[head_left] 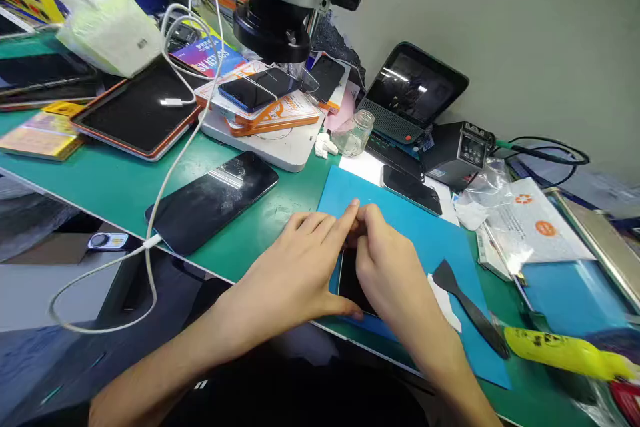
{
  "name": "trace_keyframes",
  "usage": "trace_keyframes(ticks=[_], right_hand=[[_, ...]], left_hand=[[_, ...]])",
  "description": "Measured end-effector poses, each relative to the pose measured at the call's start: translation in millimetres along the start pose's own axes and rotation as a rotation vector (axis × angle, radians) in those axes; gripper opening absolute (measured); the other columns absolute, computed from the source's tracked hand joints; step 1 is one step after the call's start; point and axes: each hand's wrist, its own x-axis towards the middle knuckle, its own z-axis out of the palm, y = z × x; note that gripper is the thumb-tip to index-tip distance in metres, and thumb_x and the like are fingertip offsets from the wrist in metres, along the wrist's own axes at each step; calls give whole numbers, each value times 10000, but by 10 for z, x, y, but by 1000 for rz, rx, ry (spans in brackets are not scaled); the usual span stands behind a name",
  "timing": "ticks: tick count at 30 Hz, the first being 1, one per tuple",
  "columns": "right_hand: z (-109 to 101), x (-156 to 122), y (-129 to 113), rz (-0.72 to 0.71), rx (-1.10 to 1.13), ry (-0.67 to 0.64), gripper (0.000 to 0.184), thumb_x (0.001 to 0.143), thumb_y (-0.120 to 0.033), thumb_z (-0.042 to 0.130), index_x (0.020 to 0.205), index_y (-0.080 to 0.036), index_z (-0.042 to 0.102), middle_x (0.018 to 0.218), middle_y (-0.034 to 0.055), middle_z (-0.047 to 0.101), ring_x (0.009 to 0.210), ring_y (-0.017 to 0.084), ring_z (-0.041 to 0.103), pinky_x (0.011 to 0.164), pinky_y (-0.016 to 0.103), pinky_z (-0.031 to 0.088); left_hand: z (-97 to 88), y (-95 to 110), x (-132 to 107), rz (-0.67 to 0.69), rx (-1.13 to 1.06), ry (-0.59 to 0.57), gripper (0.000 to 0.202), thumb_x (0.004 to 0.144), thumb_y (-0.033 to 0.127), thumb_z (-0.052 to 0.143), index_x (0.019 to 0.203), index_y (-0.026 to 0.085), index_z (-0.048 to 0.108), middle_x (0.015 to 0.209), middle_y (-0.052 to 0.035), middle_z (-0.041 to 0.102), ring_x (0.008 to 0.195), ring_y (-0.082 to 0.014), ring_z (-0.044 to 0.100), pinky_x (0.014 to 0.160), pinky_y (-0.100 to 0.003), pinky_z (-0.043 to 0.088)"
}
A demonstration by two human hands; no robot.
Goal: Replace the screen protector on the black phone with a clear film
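A dark phone [350, 280] lies on a blue mat [440, 240] near the bench's front edge, mostly covered by both hands. My left hand [295, 267] rests on its left side, fingers stretched forward and pressed together toward the phone's far end. My right hand [387, 267] covers the right side, its fingertips bunched against the left fingertips at the phone's top edge. What the fingertips pinch there is hidden. A black plastic pry tool [467, 303] lies on the mat just right of my right hand, beside a white scrap [445, 303].
A large black phone [215, 200] on a white cable [165, 180] lies left on the green bench. Another phone [411, 188], a glass jar [356, 133], a microscope head [280, 7], a tablet [140, 110], a yellow bottle [565, 350] and a small black meter [457, 150] surround the mat.
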Motion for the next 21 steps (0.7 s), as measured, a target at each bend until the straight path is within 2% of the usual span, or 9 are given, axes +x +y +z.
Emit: trace_keyframes(ticks=[8, 13, 21], right_hand=[[-97, 88, -31, 28, -45, -52, 88, 976, -239, 262, 909, -283, 300, 764, 8, 569, 622, 211, 473, 612, 338, 306], [-129, 115, -2, 47, 33, -79, 122, 1019, -255, 321, 900, -281, 319, 701, -45, 526, 595, 188, 424, 574, 329, 286], [-167, 107, 19, 81, 87, -103, 149, 1047, -233, 347, 906, -280, 327, 684, -70, 516, 590, 181, 420, 564, 331, 283]], left_hand=[[-43, 37, -22, -8, -6, -7, 1470, 704, 661, 966, 1741, 212, 27, 1483, -125, 643, 1400, -325, 559, 1172, -455, 397], [-63, 47, -18, 6, -12, -18, 1430, 747, 659, 941, 1746, 229, 11, 1363, -86, 662, 1317, -308, 590, 1161, -454, 411], [-60, 42, -19, 13, 14, -19, 1473, 748, 653, 943, 1754, 261, -59, 1378, -95, 648, 1329, -320, 582, 1162, -466, 402]])
